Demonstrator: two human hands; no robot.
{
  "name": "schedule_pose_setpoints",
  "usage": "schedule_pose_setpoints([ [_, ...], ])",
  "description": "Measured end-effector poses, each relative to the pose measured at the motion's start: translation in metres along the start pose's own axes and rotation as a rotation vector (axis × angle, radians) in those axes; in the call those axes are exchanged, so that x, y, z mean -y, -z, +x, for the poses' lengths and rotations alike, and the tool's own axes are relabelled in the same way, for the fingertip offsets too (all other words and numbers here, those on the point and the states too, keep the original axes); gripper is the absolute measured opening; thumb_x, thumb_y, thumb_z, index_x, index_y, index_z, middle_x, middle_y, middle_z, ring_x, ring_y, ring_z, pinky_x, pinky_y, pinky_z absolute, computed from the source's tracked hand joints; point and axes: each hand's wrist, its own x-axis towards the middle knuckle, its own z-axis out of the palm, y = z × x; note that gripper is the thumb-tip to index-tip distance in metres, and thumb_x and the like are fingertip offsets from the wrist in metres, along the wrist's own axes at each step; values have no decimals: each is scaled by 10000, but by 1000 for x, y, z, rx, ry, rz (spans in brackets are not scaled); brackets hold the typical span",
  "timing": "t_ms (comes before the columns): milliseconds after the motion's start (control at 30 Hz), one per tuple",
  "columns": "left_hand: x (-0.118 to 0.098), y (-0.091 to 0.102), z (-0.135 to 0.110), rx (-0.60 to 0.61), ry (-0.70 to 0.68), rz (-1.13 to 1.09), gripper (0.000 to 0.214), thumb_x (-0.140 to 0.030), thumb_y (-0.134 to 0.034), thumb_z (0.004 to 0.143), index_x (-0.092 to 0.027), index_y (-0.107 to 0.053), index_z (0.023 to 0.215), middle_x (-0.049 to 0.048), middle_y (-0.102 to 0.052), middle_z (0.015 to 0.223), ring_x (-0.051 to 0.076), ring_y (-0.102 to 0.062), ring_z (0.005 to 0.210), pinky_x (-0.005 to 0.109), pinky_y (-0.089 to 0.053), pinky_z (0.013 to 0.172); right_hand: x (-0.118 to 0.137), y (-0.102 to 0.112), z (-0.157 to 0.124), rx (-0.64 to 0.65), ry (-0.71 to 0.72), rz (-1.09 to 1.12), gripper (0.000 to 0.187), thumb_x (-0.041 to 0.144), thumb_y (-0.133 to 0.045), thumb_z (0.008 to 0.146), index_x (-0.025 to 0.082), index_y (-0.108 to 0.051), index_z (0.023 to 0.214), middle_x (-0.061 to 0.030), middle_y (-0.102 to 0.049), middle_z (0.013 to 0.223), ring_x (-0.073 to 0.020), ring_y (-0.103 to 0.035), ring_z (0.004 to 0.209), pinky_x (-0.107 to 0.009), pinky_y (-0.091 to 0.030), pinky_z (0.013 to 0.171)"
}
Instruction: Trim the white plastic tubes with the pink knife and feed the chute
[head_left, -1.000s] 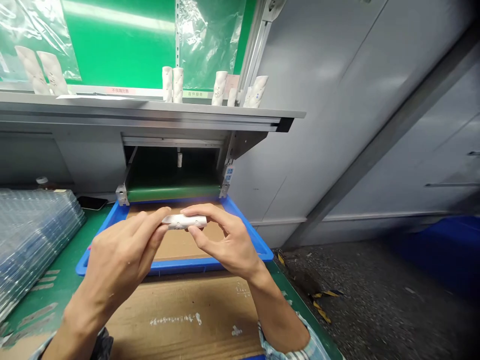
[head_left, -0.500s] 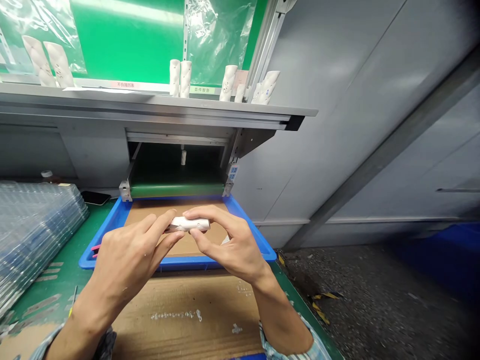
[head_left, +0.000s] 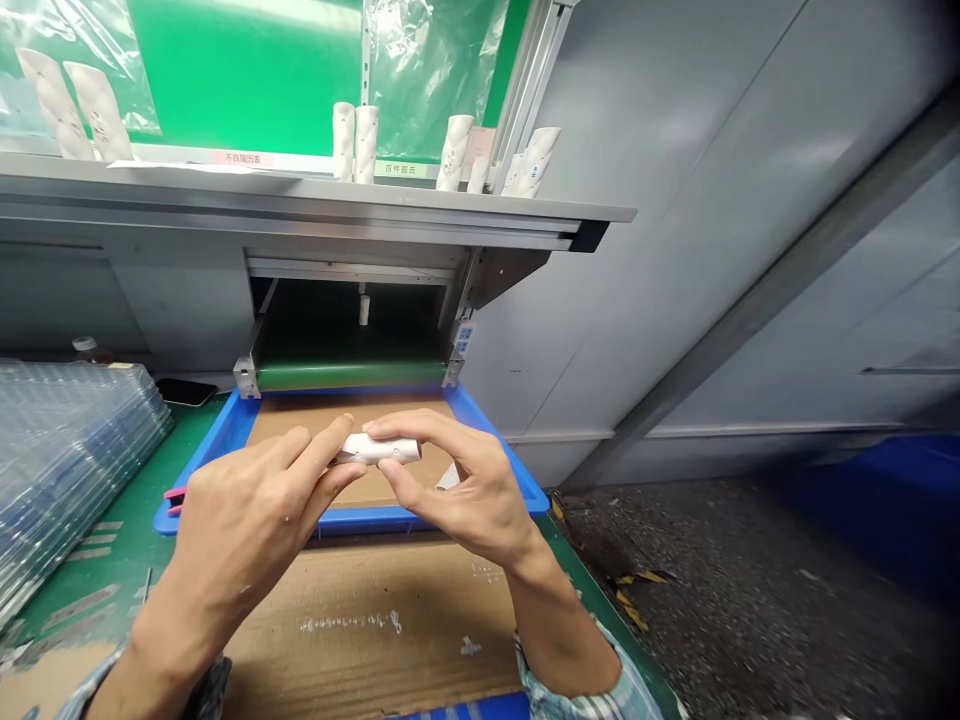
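Observation:
A small white cylindrical part (head_left: 379,449) lies sideways in the air, pinched at both ends. My left hand (head_left: 247,515) grips its left end between thumb and fingers. My right hand (head_left: 457,490) holds the right end, index finger on top and thumb beneath. Both hands hover over the front edge of a blue tray (head_left: 517,478) lined with brown cardboard. Behind the tray, a green conveyor belt (head_left: 349,375) comes out of a dark opening.
A stack of clear plastic blister trays (head_left: 67,450) fills the left side of the green bench. A cardboard sheet (head_left: 367,630) lies under my wrists. Several white parts (head_left: 356,140) stand on the grey shelf above. A dark phone (head_left: 184,392) lies beside the conveyor.
Both hands keep the same grip on the white part and have barely shifted. The view has tilted slightly, so the shelf and tray sit a little differently in frame.

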Motion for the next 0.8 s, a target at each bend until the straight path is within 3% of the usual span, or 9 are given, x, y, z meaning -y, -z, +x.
schedule_pose_setpoints([
  [233, 4, -6, 2, -22, 13, -117, 409, -462, -458, 1177, -207, -759, 1287, 38, -860, 1044, 173, -760, 681, 336, -412, 584, -1, 0, 2, -17, -48, 35, 260, 104, -731, 933, 221, -800, 1155, -32, -857, 1103, -180, -803, 972, -295, -636, 867],
  [333, 7, -10, 2, -2, 96, -368, 364, -487, -535, 1151, -230, -748, 1297, 5, -859, 1084, 151, -795, 801, 265, -494, 664, -2, 1, 1, -2, -53, 58, 259, 128, -743, 959, 227, -790, 1193, -33, -853, 1140, -180, -807, 1017, -299, -639, 924],
  [433, 9, -10, 4, 113, 230, -649, 337, -495, -595, 1118, -253, -743, 1300, -14, -844, 1114, 129, -775, 848, 213, -533, 734, -4, 3, 0, 34, -26, 78, 297, 123, -750, 977, 234, -774, 1251, -35, -841, 1220, -176, -799, 1122, -293, -627, 1013],
  [600, 11, -8, 8, 154, 402, -803, 336, -501, -559, 1115, -262, -789, 1161, -53, -755, 801, 96, -609, 622, 193, -468, 593, -7, 4, -1, 71, -23, 123, 393, 130, -767, 987, 271, -735, 1353, -30, -821, 1299, -185, -785, 1202, -310, -622, 1067],
  [733, 16, -11, 6, 202, 415, -883, 341, -537, -671, 1045, -293, -765, 1264, -27, -816, 1034, 116, -683, 771, 182, -521, 669, -9, 4, 0, 91, -88, 212, 508, 166, -778, 1004, 302, -661, 1479, -36, -767, 1435, -198, -723, 1349, -353, -569, 1189],
  [800, 18, -13, 4, 184, 422, -891, 344, -535, -701, 1025, -282, -765, 1250, -14, -810, 1029, 121, -668, 760, 183, -519, 649, -10, 4, 1, 92, -128, 279, 511, 208, -799, 1007, 303, -654, 1487, -41, -768, 1433, -198, -737, 1325, -351, -582, 1174],
])
